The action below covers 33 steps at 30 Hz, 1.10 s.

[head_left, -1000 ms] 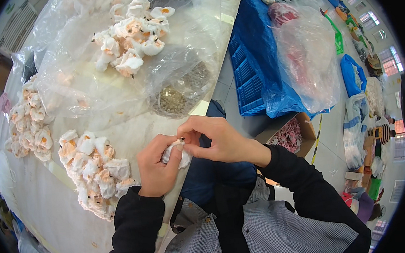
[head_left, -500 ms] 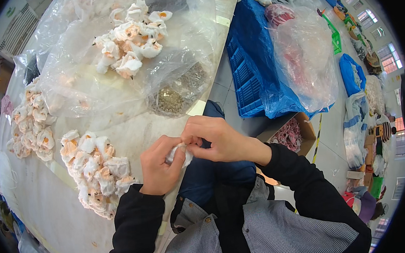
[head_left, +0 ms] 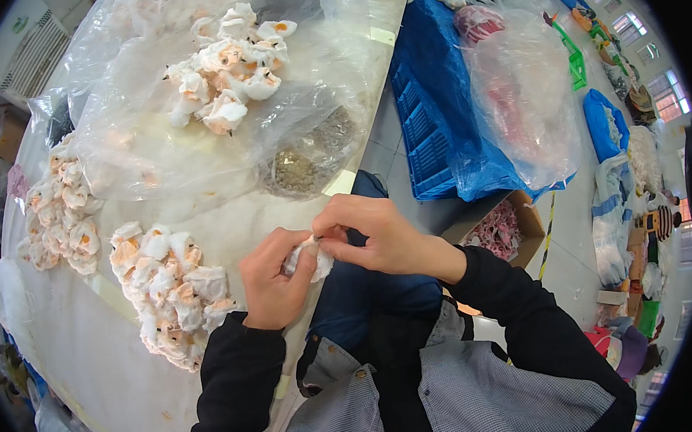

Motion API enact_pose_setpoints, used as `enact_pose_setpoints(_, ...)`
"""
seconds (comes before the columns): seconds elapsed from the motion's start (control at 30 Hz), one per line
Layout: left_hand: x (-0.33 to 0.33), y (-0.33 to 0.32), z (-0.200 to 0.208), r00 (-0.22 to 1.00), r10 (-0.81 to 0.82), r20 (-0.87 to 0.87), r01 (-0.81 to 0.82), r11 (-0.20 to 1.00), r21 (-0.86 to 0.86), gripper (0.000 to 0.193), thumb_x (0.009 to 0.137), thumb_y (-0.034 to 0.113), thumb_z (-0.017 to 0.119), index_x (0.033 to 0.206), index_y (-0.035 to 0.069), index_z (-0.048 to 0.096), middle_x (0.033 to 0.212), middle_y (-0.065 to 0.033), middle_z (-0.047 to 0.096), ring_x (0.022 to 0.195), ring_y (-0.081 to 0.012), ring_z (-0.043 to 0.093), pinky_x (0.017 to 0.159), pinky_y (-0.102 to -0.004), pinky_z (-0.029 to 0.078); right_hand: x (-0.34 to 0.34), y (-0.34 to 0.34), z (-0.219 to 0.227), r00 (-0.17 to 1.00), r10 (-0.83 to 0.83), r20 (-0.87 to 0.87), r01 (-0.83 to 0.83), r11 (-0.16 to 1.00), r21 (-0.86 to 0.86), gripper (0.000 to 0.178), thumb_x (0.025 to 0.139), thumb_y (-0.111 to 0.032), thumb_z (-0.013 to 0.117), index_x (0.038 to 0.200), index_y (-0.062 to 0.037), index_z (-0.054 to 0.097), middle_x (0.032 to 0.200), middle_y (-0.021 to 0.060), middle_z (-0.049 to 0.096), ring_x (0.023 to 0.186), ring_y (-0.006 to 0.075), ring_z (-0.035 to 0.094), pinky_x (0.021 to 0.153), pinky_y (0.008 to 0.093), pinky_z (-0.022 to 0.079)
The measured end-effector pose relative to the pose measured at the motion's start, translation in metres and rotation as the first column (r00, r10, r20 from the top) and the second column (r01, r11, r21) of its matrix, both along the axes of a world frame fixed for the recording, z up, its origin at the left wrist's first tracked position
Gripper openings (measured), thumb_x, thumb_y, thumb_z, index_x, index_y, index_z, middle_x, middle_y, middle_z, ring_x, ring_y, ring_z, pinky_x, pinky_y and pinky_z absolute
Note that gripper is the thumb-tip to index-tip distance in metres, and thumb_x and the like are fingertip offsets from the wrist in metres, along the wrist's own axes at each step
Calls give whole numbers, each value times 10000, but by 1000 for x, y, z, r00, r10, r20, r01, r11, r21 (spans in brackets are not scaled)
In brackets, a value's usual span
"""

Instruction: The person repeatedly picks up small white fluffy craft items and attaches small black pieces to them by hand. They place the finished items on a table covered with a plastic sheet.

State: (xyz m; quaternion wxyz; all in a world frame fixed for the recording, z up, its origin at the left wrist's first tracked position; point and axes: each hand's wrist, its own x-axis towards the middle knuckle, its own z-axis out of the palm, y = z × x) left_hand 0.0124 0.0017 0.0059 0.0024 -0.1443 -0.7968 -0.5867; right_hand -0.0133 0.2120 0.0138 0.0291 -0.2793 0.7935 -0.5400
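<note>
Head view: left hand point(head_left: 275, 280) and right hand point(head_left: 380, 234) meet on a small, rounded, white fluffy piece point(head_left: 322, 267).
Left clasps it over the white tabletop's point(head_left: 141, 403) right edge; right, fingertips together, pinches its top.

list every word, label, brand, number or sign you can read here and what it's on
None can be read.
White panel, upper left: green mark and dark lines, too blurred.
White-and-blue plastic bag, right: any print too small.
White fluffy held piece: no lettering shows.

Flower heaps point(head_left: 175, 298) at left on table point(head_left: 131, 379), crate point(head_left: 425, 137) at right, apparently on floor point(head_left: 580, 242), near cardboard box point(head_left: 535, 229)
</note>
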Motion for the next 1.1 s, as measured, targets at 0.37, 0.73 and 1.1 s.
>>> enact_pose_setpoints(0.37,0,-2,-1,1000,-12,-3,11,999,-32,152,891,28,704,1040,10,730,800,-107,628,659,-206,597,605,-315,456,1,-3,6,999,13,47,-12,1000,-27,194,864,13,741,1046,-25,687,893,61,642,746,169,629,677,307,501)
enact_pose_setpoints(0.73,1,-1,-5,999,34,-11,-33,996,81,150,962,16,672,1091,33,748,885,-28,653,655,-65,507,563,-246,388,5,1,-1,996,-65,69,71,994,-86,147,925,-70,730,1041,-36,648,859,60,653,736,157,663,655,282,517)
enact_pose_setpoints(1.1,3,-1,-4,976,-12,219,-84,902,422,247,968,-83,640,1185,19,578,1139,-29,651,576,30,387,524,-178,300,9,-18,-10,894,-167,415,291,922,-255,352,979,-155,731,1288,-30,617,951,39,695,801,87,638,716,248,516)
